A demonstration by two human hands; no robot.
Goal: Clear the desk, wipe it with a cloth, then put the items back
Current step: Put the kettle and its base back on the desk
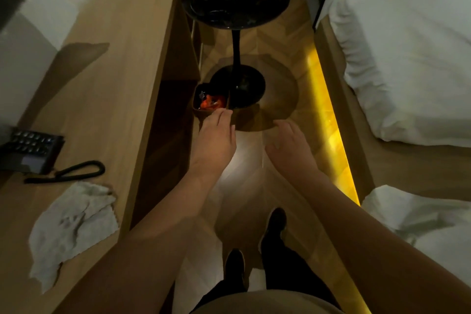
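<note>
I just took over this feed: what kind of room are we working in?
Most likely a hotel room: white-sheeted beds close on the right, a long wooden desk with a corded phone on the left, and a small black pedestal table ahead.

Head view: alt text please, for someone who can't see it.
A person's left hand reaches down to a small dark box of orange items on the floor beside a wooden desk; the right hand hovers open. A crumpled cloth and a phone lie on the desk.
</note>
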